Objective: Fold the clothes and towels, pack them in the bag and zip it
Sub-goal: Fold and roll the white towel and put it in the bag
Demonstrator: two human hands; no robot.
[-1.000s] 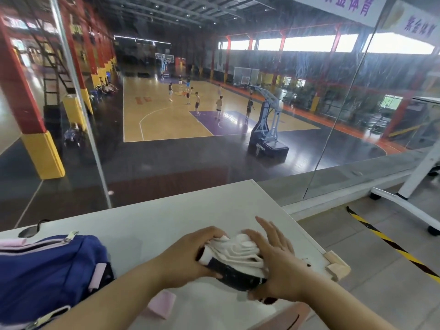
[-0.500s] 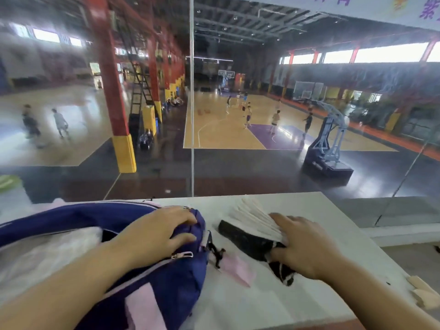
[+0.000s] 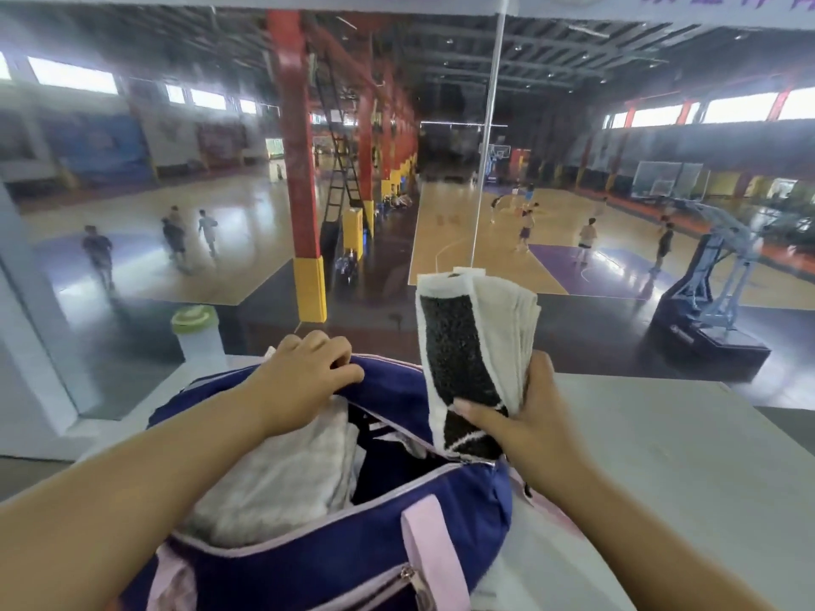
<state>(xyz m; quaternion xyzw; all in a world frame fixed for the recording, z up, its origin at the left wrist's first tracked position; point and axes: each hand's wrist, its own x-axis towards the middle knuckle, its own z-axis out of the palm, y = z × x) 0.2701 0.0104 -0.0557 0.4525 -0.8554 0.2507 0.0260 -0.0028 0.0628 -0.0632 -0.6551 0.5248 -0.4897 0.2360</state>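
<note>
A navy duffel bag (image 3: 335,553) with pink straps lies unzipped on the white table (image 3: 661,469). Folded grey-white cloth (image 3: 282,474) and a dark garment show inside it. My left hand (image 3: 304,381) grips the bag's far rim and holds the mouth apart. My right hand (image 3: 525,416) holds a folded white towel with a black band (image 3: 472,341) upright, its lower end right at the bag's right opening.
A clear bottle with a green lid (image 3: 196,332) stands at the table's far left edge. A glass wall (image 3: 485,169) runs just behind the table, with a sports hall below. The table's right edge (image 3: 758,416) drops to the floor.
My right hand lifted the folded towel off the table and brought it left, upright, over the bag's opening. My left hand shifted along the bag's rim and pulled the mouth wider.
</note>
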